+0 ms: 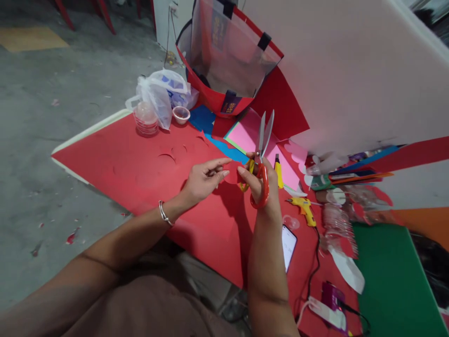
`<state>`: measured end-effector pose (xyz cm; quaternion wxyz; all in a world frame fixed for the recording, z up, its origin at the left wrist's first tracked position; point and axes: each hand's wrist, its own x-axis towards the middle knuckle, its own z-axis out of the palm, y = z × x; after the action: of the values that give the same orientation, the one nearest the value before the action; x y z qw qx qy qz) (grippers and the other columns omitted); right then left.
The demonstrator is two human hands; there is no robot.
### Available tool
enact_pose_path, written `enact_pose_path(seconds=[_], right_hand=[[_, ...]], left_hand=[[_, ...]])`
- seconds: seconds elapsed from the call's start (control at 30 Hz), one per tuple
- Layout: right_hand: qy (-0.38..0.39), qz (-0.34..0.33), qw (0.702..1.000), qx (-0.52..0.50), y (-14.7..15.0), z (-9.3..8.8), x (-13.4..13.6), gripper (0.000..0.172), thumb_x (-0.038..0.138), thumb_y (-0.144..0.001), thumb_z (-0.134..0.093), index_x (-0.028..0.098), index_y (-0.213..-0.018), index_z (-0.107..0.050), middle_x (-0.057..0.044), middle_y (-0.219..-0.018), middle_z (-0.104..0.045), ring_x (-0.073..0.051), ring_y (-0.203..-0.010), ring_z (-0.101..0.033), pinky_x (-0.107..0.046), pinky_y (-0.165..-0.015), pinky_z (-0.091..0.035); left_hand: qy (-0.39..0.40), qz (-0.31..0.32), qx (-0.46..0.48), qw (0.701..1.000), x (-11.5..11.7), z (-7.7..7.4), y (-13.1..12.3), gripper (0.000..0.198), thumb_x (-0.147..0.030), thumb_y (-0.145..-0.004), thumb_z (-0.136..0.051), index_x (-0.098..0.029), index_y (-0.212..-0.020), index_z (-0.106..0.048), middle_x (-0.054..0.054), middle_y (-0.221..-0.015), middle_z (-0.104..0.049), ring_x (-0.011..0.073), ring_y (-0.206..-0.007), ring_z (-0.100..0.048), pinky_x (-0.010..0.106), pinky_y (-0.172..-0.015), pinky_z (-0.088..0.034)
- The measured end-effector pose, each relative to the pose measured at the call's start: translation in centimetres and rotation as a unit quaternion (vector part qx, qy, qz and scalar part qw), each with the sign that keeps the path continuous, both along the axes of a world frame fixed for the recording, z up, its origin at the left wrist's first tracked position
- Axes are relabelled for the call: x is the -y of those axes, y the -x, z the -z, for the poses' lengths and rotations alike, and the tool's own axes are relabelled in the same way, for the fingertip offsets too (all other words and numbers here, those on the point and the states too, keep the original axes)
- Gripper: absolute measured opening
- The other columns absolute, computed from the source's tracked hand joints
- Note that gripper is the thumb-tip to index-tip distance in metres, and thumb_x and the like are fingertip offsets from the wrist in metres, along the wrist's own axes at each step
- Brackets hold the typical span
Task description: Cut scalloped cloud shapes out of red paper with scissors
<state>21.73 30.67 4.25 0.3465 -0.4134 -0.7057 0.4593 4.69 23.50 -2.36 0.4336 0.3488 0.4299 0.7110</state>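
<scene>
My right hand (257, 180) grips red-handled scissors (263, 154), blades up and slightly apart above the pink paper (245, 135). My left hand (203, 178), a bangle on its wrist, pinches a small red paper cut-out (232, 174) between thumb and fingers, right beside my right hand. Both hands hover over a large red paper sheet (140, 168) that shows cut curves.
A red-trimmed clear bag (228, 56) and a white plastic bag (161, 93) with small cups stand at the back. A yellow glue gun (304, 208), yellow cutter (278, 171), phone (288, 245), power strip (328, 313), green sheet (389, 276) and white board (351, 70) lie to the right.
</scene>
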Motion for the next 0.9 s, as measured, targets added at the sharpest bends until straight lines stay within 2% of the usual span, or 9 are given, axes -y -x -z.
enact_pose_path(seconds=[0.17, 0.27, 0.4, 0.53, 0.6, 0.73, 0.9], right_hand=[[0.011, 0.003, 1.000, -0.022, 0.03, -0.14, 0.21, 0.053, 0.051, -0.088, -0.089, 0.027, -0.129, -0.066, 0.002, -0.087, -0.059, -0.017, -0.068, -0.055, -0.031, -0.059, -0.050], [0.010, -0.004, 1.000, -0.017, 0.05, -0.15, 0.32, 0.052, 0.051, -0.089, -0.088, 0.027, -0.129, -0.066, 0.002, -0.087, -0.058, -0.017, -0.069, -0.055, -0.031, -0.061, -0.050], [0.020, -0.016, 1.000, -0.006, 0.25, -0.24, 0.64, 0.052, 0.048, -0.090, -0.087, 0.027, -0.133, -0.066, 0.002, -0.088, -0.059, -0.018, -0.072, -0.057, -0.033, -0.066, -0.052], [0.023, -0.032, 0.999, -0.001, 0.49, -0.32, 0.89, 0.048, 0.046, -0.091, -0.086, 0.027, -0.131, -0.065, 0.004, -0.085, -0.059, -0.017, -0.068, -0.058, -0.034, -0.066, -0.050], [0.020, -0.032, 0.999, 0.003, 0.48, -0.31, 0.88, 0.047, 0.045, -0.092, -0.085, 0.027, -0.131, -0.065, 0.004, -0.086, -0.059, -0.018, -0.069, -0.059, -0.034, -0.066, -0.050], [0.019, -0.024, 1.000, -0.002, 0.40, -0.13, 0.69, 0.049, 0.046, -0.090, -0.086, 0.027, -0.131, -0.066, 0.003, -0.088, -0.059, -0.018, -0.070, -0.058, -0.034, -0.065, -0.050], [0.024, -0.017, 1.000, -0.008, 0.55, 0.10, 0.57, 0.052, 0.048, -0.088, -0.088, 0.027, -0.130, -0.066, 0.002, -0.088, -0.061, -0.019, -0.074, -0.060, -0.035, -0.067, -0.051]], left_hand=[[0.000, 0.000, -0.012, 1.000, 0.04, -0.17, -0.08, 0.033, -0.024, -0.081, -0.092, -0.023, -0.113, -0.091, -0.003, -0.076, -0.065, 0.0062, -0.053, -0.053, 0.021, -0.051, -0.044], [0.003, 0.010, -0.020, 1.000, 0.20, -0.38, -0.03, 0.034, -0.021, -0.080, -0.092, -0.022, -0.114, -0.091, -0.003, -0.075, -0.064, 0.0070, -0.055, -0.052, 0.022, -0.052, -0.041], [0.004, 0.027, -0.035, 0.999, 0.32, -0.35, 0.04, 0.043, -0.019, -0.079, -0.092, -0.024, -0.121, -0.090, -0.007, -0.063, -0.054, 0.0087, -0.053, -0.041, 0.024, -0.051, -0.034], [-0.020, 0.025, -0.067, 0.997, 0.19, 0.02, 0.04, 0.039, -0.021, -0.082, -0.091, -0.026, -0.120, -0.090, -0.008, -0.058, -0.052, 0.0095, -0.051, -0.031, 0.025, -0.049, -0.028], [-0.027, 0.030, -0.064, 0.997, 0.15, 0.12, 0.01, 0.035, -0.024, -0.084, -0.090, -0.025, -0.119, -0.089, -0.007, -0.058, -0.053, 0.0094, -0.050, -0.034, 0.025, -0.048, -0.029], [-0.012, 0.034, -0.032, 0.999, 0.24, 0.13, -0.08, 0.032, -0.029, -0.086, -0.092, -0.022, -0.117, -0.085, -0.006, -0.061, -0.057, 0.0099, -0.047, -0.050, 0.024, -0.049, -0.039], [0.003, 0.036, 0.007, 0.999, 0.28, 0.06, -0.10, 0.033, -0.031, -0.083, -0.096, -0.023, -0.110, -0.078, -0.009, -0.059, -0.056, 0.0094, -0.044, -0.055, 0.021, -0.046, -0.039]])
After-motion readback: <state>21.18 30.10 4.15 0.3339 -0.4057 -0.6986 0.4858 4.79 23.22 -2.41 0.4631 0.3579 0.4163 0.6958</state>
